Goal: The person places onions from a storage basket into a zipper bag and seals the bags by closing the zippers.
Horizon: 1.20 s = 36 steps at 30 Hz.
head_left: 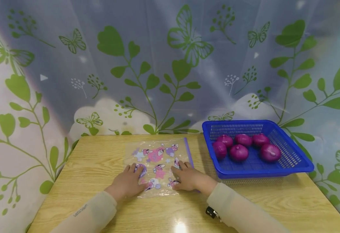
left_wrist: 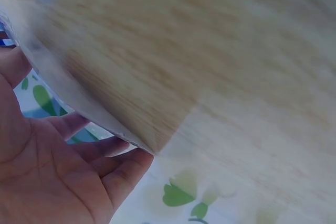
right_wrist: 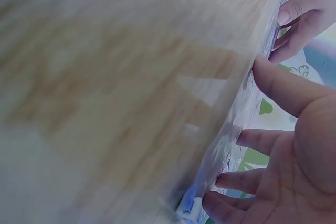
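A clear plastic zip bag (head_left: 160, 171) printed with pink and purple cartoon figures lies flat on the wooden table. Its purple zip edge (head_left: 188, 150) runs along the right side. My left hand (head_left: 126, 183) rests on the bag's lower left part, fingers spread and fairly straight. On the lower right part, beside the zip edge, my right hand (head_left: 189, 178) touches the plastic with its fingers extended. In the right wrist view, a white and blue zip slider (right_wrist: 189, 209) shows near the fingertips of that hand (right_wrist: 281, 166). Neither hand grips anything.
A blue plastic basket (head_left: 263, 172) stands on the right of the table (head_left: 94, 155), with several purple-red onions (head_left: 239, 153) in it. Behind the table hangs a curtain (head_left: 146, 29) with green leaves and butterflies. A black object (head_left: 211, 212) is by the right cuff.
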Motion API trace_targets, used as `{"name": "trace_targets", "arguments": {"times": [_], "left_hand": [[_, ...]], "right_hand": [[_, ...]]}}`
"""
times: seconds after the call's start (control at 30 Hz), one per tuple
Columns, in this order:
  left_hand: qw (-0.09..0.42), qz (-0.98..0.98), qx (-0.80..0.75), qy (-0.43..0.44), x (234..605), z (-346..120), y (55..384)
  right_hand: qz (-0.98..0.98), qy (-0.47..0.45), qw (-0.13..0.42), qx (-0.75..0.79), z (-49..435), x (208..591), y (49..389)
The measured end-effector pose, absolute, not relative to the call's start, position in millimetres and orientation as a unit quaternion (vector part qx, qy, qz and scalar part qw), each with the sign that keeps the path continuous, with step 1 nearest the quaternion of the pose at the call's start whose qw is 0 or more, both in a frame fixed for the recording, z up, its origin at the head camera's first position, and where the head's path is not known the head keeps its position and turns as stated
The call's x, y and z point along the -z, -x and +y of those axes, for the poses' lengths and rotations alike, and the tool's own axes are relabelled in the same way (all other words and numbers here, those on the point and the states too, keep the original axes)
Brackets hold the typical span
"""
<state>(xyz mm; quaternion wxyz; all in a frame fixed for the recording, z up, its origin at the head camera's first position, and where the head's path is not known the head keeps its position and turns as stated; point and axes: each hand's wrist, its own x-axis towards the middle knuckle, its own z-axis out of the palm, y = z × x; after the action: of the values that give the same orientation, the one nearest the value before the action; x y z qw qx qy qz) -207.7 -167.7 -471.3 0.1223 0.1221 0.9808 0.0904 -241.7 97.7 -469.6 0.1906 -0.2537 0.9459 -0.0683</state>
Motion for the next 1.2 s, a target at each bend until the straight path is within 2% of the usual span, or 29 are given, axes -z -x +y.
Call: {"name": "trace_targets", "arguments": {"times": [0.37,1.2], "left_hand": [[0.126,0.98,-0.086,-0.129,481.0,-172.4,214.0],[0.137,0.977,-0.086,-0.136,472.0,-170.6,211.7]], "right_hand": [[0.945,0.256,0.195,0.064,98.7,467.7,240.9],[0.944,0.27,0.173,0.081,103.2,463.2,243.8]]}}
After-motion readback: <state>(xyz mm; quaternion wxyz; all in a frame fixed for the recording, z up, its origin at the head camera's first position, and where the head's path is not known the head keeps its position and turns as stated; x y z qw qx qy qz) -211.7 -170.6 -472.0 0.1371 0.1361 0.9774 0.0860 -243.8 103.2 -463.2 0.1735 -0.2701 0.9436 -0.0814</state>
